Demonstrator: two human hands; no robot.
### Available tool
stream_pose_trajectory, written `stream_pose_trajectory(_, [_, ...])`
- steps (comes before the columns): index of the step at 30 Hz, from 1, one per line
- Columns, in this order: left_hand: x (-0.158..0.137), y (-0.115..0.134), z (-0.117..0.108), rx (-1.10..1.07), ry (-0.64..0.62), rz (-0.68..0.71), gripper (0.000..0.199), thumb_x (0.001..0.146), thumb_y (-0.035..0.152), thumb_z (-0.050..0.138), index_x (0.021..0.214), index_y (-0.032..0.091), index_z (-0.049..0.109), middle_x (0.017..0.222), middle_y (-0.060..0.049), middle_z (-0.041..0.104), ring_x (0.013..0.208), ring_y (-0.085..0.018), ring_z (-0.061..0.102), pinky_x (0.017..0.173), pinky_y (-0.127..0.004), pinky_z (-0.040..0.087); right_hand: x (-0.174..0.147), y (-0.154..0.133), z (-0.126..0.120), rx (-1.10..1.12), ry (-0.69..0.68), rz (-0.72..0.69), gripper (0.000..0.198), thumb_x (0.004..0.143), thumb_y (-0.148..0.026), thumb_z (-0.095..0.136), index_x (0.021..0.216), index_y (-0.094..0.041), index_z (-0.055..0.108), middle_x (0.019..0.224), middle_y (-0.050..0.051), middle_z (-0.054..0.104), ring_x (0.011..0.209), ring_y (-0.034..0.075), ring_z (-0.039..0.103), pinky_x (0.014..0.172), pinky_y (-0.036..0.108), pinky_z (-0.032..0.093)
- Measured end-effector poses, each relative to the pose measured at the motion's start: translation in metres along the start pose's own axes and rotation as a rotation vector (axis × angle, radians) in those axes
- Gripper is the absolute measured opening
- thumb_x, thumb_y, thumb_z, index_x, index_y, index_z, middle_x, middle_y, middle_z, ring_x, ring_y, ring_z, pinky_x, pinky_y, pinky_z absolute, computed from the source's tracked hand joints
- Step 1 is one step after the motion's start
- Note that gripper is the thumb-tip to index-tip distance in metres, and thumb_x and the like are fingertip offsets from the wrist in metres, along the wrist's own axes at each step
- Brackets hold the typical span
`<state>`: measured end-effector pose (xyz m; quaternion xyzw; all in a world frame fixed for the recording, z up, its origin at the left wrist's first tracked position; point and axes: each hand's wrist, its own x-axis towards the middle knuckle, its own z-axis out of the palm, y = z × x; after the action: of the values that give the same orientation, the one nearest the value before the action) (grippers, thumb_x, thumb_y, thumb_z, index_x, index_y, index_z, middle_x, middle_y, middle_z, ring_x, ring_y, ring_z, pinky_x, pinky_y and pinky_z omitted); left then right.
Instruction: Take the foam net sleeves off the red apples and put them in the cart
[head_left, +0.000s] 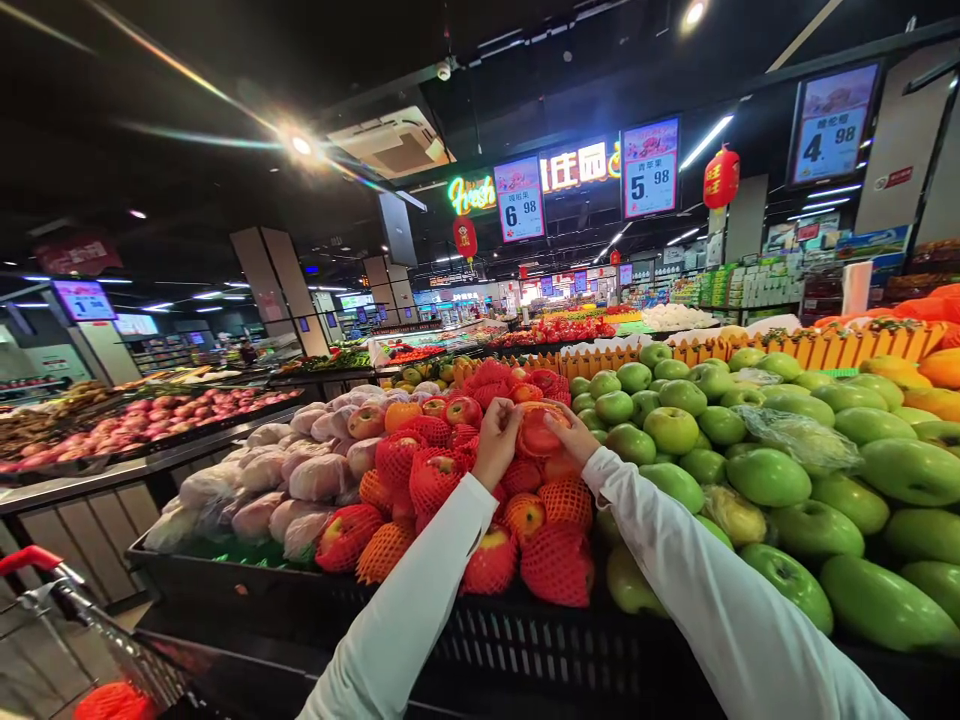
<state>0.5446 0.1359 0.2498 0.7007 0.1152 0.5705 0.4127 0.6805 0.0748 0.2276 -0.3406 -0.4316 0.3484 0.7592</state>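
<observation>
Over the middle of the fruit display, both my hands are on a red apple [536, 432] with what looks like an orange foam net around its upper part. My left hand [496, 440] pinches at the apple's left side, fingers bent and pressed together. On the opposite side, my right hand [572, 436] grips it with the thumb across the front. Below and around my hands lie several red apples [491, 560] in red and orange foam nets [556, 562]. Green apples [769, 477] are piled right of my right hand.
Pale wrapped fruit [309, 477] fills the left of the black crate [540, 640]. A shopping cart [97, 610] with a red handle stands at lower left, a red netted item [115, 702] low in it. An orange picket-style divider [862, 347] runs behind the green apples.
</observation>
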Motion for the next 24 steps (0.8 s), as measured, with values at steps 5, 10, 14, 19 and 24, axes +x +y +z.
stream_pose_trajectory(5, [-0.002, 0.004, 0.0, 0.023, 0.05, 0.044, 0.035, 0.084, 0.051, 0.07, 0.084, 0.02, 0.055, 0.082, -0.001, 0.058, 0.078, -0.015, 0.055, 0.075, -0.026, 0.046, -0.002, -0.012, -0.001, -0.178, 0.081, -0.171, 0.072, 0.047, -0.049, 0.095, 0.109, -0.024, 0.069, 0.109, 0.003, 0.075, 0.098, 0.021, 0.07, 0.096, 0.04, 0.058])
stream_pose_trajectory(10, [-0.001, 0.003, -0.002, -0.038, -0.004, -0.019, 0.036, 0.086, 0.054, 0.069, 0.089, 0.02, 0.056, 0.083, -0.002, 0.061, 0.078, -0.015, 0.057, 0.076, -0.027, 0.048, -0.008, -0.023, 0.006, -0.284, 0.115, -0.347, 0.085, 0.041, -0.05, 0.096, 0.117, -0.022, 0.066, 0.117, 0.008, 0.07, 0.106, 0.026, 0.066, 0.099, 0.044, 0.055])
stream_pose_trajectory(14, [-0.002, 0.0, 0.0, -0.048, -0.027, -0.139, 0.039, 0.085, 0.051, 0.072, 0.104, 0.021, 0.053, 0.097, -0.003, 0.061, 0.084, -0.015, 0.059, 0.079, -0.028, 0.05, -0.011, -0.023, 0.007, -0.426, 0.171, -0.472, 0.098, 0.04, -0.049, 0.097, 0.127, -0.02, 0.062, 0.118, 0.01, 0.066, 0.109, 0.027, 0.064, 0.104, 0.046, 0.052])
stream_pose_trajectory(19, [-0.006, 0.001, 0.003, 0.103, -0.117, -0.035, 0.034, 0.089, 0.045, 0.071, 0.108, 0.021, 0.055, 0.118, -0.007, 0.06, 0.094, -0.016, 0.061, 0.084, -0.03, 0.05, -0.005, -0.022, -0.001, -0.489, 0.336, -0.544, 0.095, 0.047, -0.058, 0.093, 0.128, -0.019, 0.061, 0.125, 0.012, 0.063, 0.113, 0.027, 0.06, 0.109, 0.05, 0.049])
stream_pose_trajectory(24, [-0.006, 0.002, 0.0, 0.167, -0.121, -0.003, 0.027, 0.096, 0.047, 0.06, 0.101, 0.021, 0.058, 0.105, -0.006, 0.065, 0.088, -0.018, 0.062, 0.081, -0.031, 0.051, -0.003, -0.017, 0.001, -0.269, 0.262, -0.363, 0.082, 0.06, -0.067, 0.082, 0.124, -0.022, 0.059, 0.134, 0.013, 0.062, 0.122, 0.028, 0.061, 0.11, 0.048, 0.051])
